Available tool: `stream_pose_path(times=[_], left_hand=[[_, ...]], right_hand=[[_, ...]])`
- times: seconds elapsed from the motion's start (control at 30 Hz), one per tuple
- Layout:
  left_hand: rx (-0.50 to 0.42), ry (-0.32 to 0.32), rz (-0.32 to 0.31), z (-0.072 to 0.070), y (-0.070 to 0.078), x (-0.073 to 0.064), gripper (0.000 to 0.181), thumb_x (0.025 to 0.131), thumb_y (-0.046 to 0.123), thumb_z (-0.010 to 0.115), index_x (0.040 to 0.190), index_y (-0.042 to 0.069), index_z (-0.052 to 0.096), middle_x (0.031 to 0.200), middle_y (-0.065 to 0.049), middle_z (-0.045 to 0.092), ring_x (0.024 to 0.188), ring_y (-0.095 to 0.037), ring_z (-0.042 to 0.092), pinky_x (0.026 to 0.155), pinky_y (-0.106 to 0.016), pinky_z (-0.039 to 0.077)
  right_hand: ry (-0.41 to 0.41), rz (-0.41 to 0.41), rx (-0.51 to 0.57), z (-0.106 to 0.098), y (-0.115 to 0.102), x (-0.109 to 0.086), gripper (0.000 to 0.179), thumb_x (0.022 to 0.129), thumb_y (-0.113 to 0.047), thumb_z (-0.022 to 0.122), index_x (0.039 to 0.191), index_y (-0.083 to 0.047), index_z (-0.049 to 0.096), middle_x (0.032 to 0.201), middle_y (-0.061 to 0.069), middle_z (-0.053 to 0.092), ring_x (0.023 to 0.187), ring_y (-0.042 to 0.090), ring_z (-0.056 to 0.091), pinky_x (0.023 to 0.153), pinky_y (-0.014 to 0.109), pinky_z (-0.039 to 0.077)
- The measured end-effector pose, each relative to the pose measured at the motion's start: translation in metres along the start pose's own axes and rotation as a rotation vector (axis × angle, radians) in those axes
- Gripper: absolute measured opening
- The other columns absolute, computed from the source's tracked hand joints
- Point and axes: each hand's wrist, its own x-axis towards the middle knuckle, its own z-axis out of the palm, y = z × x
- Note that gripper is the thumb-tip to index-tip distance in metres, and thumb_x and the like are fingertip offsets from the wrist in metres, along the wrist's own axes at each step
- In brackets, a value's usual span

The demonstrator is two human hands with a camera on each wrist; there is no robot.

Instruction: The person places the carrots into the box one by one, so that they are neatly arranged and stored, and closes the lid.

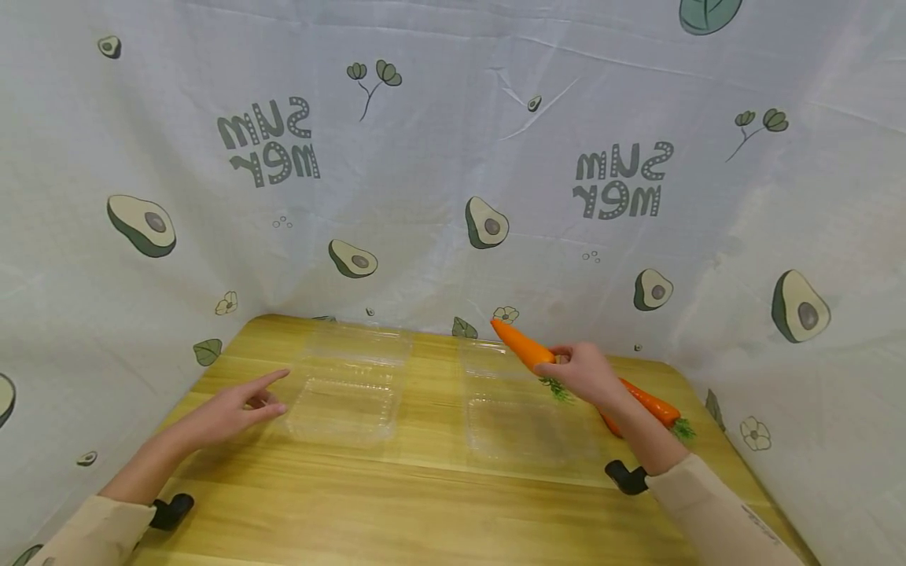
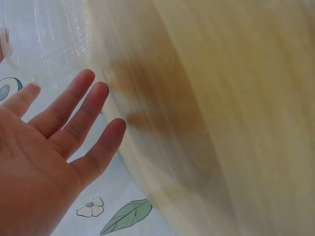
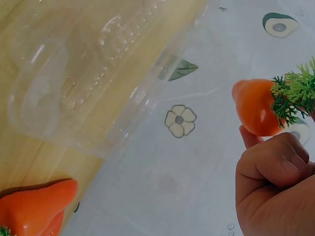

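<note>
My right hand grips a carrot near its leafy end and holds it up over the back of the right clear plastic container. The carrot's narrow tip points up and to the left, and its green leaves hang below my fingers. In the right wrist view, the carrot appears end-on above my curled fingers. My left hand holds nothing and hovers just left of the other clear plastic container. The left wrist view shows this hand with its fingers spread.
More carrots lie on the wooden table at the right, partly behind my right forearm. Both containers have their lids raised toward the back. Black fittings sit near each forearm. A printed cloth surrounds the table's back and sides.
</note>
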Motion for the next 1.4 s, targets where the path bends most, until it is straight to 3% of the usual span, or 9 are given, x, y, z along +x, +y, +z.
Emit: stream_pose_path(times=[0.5, 0.73, 0.97, 1.4], left_hand=[[0.001, -0.011, -0.018, 0.0, 0.001, 0.0, 0.069, 0.102, 0.038, 0.058, 0.158, 0.009, 0.031, 0.113, -0.006, 0.068, 0.102, -0.021, 0.064, 0.081, -0.041, 0.051], [-0.001, -0.016, -0.029, 0.0, 0.003, -0.001, 0.069, 0.102, 0.037, 0.059, 0.158, 0.008, 0.03, 0.113, -0.006, 0.068, 0.102, -0.022, 0.064, 0.081, -0.041, 0.051], [0.011, -0.015, -0.038, 0.001, 0.004, -0.001, 0.07, 0.102, 0.038, 0.058, 0.158, 0.008, 0.03, 0.114, -0.007, 0.068, 0.103, -0.023, 0.064, 0.082, -0.042, 0.051], [0.013, -0.009, -0.033, 0.001, 0.003, -0.001, 0.069, 0.103, 0.038, 0.058, 0.158, 0.008, 0.031, 0.114, -0.007, 0.067, 0.103, -0.023, 0.064, 0.084, -0.045, 0.052]], right_hand=[[-0.059, -0.062, 0.032, 0.013, -0.019, 0.012, 0.058, 0.085, -0.03, 0.076, 0.13, 0.005, 0.063, 0.105, 0.014, 0.065, 0.072, 0.021, 0.049, 0.059, 0.029, 0.038], [-0.097, -0.12, 0.026, 0.021, -0.03, 0.018, 0.055, 0.084, -0.028, 0.077, 0.128, 0.004, 0.066, 0.084, 0.009, 0.063, 0.061, 0.017, 0.043, 0.053, 0.026, 0.034], [-0.141, -0.166, 0.021, 0.028, -0.048, 0.022, 0.049, 0.084, -0.026, 0.076, 0.124, 0.001, 0.069, 0.079, 0.006, 0.06, 0.059, 0.016, 0.043, 0.054, 0.027, 0.034], [-0.199, -0.253, -0.038, 0.046, -0.077, 0.032, 0.047, 0.082, -0.029, 0.078, 0.12, -0.003, 0.072, 0.062, -0.001, 0.041, 0.053, 0.015, 0.036, 0.053, 0.027, 0.03]])
